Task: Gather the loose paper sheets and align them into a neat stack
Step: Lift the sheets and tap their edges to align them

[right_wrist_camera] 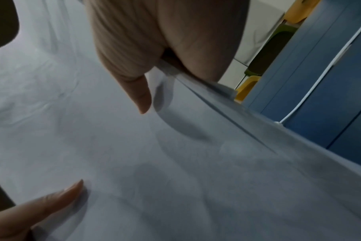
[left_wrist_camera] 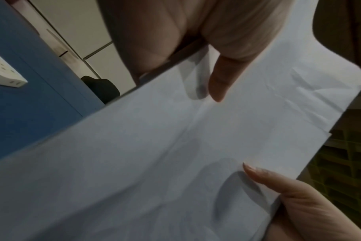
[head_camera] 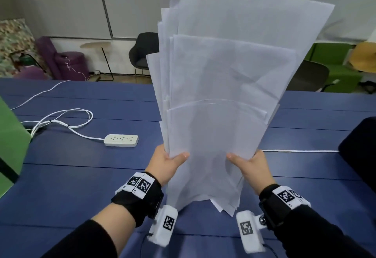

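A bundle of several white paper sheets [head_camera: 219, 86] stands upright above the blue table [head_camera: 81, 176], its top edges staggered and fanned. My left hand [head_camera: 168, 162] grips the bundle's left edge, thumb on the near face. My right hand [head_camera: 250, 164] grips the right edge the same way. The uneven bottom edges hang near the tabletop between my wrists. In the left wrist view the sheets [left_wrist_camera: 175, 146] fill the frame, with my left thumb [left_wrist_camera: 220, 81] on them. In the right wrist view the paper [right_wrist_camera: 134, 146] shows pinched under my right thumb [right_wrist_camera: 140, 94]. The fingers behind the sheets are hidden.
A white power strip [head_camera: 121, 140] with a looped white cable [head_camera: 67, 119] lies on the table to the left. Another white cable [head_camera: 301, 151] runs right toward a dark object [head_camera: 360, 152]. A green box [head_camera: 10, 135] stands at the left edge. Chairs stand beyond the table.
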Demonstrator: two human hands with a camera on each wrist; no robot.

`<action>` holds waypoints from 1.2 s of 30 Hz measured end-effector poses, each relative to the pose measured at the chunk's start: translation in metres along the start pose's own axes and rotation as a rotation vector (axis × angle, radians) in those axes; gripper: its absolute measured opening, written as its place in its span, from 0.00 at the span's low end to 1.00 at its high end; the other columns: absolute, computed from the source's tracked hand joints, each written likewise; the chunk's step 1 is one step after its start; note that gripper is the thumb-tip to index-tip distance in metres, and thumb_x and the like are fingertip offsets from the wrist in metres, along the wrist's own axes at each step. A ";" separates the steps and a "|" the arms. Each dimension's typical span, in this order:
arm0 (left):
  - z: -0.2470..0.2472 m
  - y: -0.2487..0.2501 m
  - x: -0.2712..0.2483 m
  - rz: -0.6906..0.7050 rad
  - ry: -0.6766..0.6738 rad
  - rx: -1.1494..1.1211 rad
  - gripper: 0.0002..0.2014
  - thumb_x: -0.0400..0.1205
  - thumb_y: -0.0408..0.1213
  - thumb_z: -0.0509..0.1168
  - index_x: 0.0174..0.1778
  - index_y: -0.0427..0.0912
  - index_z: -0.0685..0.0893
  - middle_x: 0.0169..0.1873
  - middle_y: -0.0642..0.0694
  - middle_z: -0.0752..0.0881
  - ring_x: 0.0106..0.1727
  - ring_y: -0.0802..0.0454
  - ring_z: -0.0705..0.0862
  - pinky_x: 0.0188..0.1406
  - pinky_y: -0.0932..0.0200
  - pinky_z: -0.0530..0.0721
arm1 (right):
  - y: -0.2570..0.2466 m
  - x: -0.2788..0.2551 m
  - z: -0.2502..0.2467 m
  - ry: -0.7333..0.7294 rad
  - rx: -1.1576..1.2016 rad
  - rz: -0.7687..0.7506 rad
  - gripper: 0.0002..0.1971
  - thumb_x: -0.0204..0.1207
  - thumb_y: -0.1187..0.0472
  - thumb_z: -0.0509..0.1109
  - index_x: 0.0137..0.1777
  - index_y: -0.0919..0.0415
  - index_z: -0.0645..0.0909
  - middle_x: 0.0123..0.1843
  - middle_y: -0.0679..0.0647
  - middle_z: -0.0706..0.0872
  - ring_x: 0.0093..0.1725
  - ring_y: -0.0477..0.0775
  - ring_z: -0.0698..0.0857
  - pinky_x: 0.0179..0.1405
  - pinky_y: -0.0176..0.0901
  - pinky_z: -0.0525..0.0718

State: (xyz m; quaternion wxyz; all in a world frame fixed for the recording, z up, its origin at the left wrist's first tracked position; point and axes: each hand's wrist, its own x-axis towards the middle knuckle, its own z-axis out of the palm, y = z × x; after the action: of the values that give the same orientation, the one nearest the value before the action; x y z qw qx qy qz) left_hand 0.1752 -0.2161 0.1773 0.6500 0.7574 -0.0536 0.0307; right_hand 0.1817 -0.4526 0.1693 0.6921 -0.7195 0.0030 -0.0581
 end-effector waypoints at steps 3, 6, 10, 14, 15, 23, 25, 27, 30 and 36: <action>0.000 -0.002 0.003 0.003 0.020 -0.075 0.11 0.73 0.31 0.71 0.48 0.51 0.87 0.40 0.61 0.93 0.46 0.64 0.91 0.44 0.70 0.86 | 0.004 0.001 -0.003 -0.004 0.053 0.035 0.11 0.69 0.76 0.75 0.49 0.64 0.87 0.41 0.50 0.94 0.44 0.48 0.92 0.43 0.36 0.88; 0.000 -0.008 0.003 -0.011 0.037 -0.128 0.13 0.69 0.35 0.71 0.49 0.47 0.87 0.41 0.58 0.93 0.47 0.60 0.91 0.44 0.68 0.86 | 0.010 0.000 -0.006 -0.013 0.099 0.053 0.13 0.68 0.78 0.74 0.48 0.63 0.87 0.40 0.50 0.94 0.42 0.48 0.92 0.40 0.35 0.88; 0.000 -0.017 0.004 -0.018 0.060 -0.168 0.13 0.65 0.38 0.74 0.46 0.47 0.89 0.43 0.53 0.94 0.48 0.55 0.92 0.49 0.62 0.87 | 0.017 0.002 -0.009 -0.026 0.120 0.059 0.14 0.67 0.78 0.75 0.49 0.63 0.87 0.42 0.52 0.94 0.44 0.50 0.92 0.41 0.36 0.88; -0.002 -0.021 0.007 -0.014 0.046 -0.188 0.17 0.61 0.43 0.75 0.46 0.46 0.90 0.45 0.50 0.94 0.50 0.52 0.91 0.52 0.58 0.87 | 0.018 0.005 -0.010 -0.055 0.139 0.059 0.15 0.66 0.78 0.76 0.48 0.62 0.88 0.45 0.54 0.94 0.46 0.53 0.92 0.45 0.38 0.88; -0.003 -0.022 0.007 -0.015 0.045 -0.191 0.18 0.61 0.43 0.76 0.46 0.46 0.90 0.45 0.50 0.94 0.50 0.52 0.91 0.52 0.58 0.87 | 0.017 0.005 -0.010 -0.066 0.147 0.060 0.15 0.64 0.78 0.77 0.48 0.62 0.88 0.46 0.56 0.94 0.47 0.53 0.92 0.47 0.41 0.88; -0.007 -0.028 0.007 -0.031 0.038 -0.198 0.21 0.60 0.43 0.77 0.48 0.44 0.90 0.49 0.44 0.93 0.53 0.48 0.91 0.55 0.54 0.87 | 0.019 0.008 -0.007 -0.123 0.171 0.069 0.19 0.54 0.69 0.78 0.49 0.63 0.88 0.45 0.55 0.94 0.46 0.52 0.92 0.44 0.37 0.88; -0.007 -0.029 0.007 -0.036 0.040 -0.195 0.21 0.59 0.44 0.77 0.49 0.43 0.89 0.49 0.43 0.93 0.53 0.47 0.91 0.56 0.53 0.87 | 0.020 0.009 -0.007 -0.128 0.172 0.069 0.20 0.54 0.69 0.79 0.49 0.64 0.88 0.45 0.56 0.94 0.45 0.52 0.92 0.43 0.37 0.88; -0.007 -0.030 0.008 -0.035 0.043 -0.178 0.21 0.60 0.42 0.77 0.49 0.42 0.89 0.49 0.44 0.93 0.52 0.48 0.91 0.55 0.53 0.87 | 0.021 0.010 -0.008 -0.123 0.177 0.069 0.20 0.54 0.69 0.79 0.49 0.65 0.88 0.45 0.56 0.94 0.45 0.52 0.92 0.42 0.37 0.88; -0.009 -0.030 0.008 -0.031 0.053 -0.176 0.21 0.61 0.39 0.78 0.51 0.38 0.89 0.49 0.44 0.93 0.51 0.49 0.91 0.52 0.55 0.87 | 0.022 0.011 -0.010 -0.115 0.191 0.073 0.21 0.54 0.69 0.79 0.50 0.66 0.87 0.45 0.56 0.94 0.44 0.53 0.92 0.41 0.38 0.88; -0.011 -0.030 0.009 -0.067 -0.017 -0.189 0.22 0.60 0.39 0.79 0.51 0.42 0.89 0.51 0.42 0.92 0.55 0.45 0.90 0.59 0.50 0.86 | 0.019 0.010 -0.012 -0.116 0.194 0.097 0.19 0.53 0.69 0.79 0.48 0.66 0.87 0.43 0.56 0.94 0.43 0.54 0.92 0.41 0.41 0.89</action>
State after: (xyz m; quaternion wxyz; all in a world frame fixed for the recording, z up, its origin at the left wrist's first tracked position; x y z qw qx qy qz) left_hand 0.1881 -0.2016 0.1503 0.7189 0.6942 -0.0362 -0.0027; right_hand 0.1919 -0.4665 0.1516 0.7595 -0.6503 -0.0077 0.0169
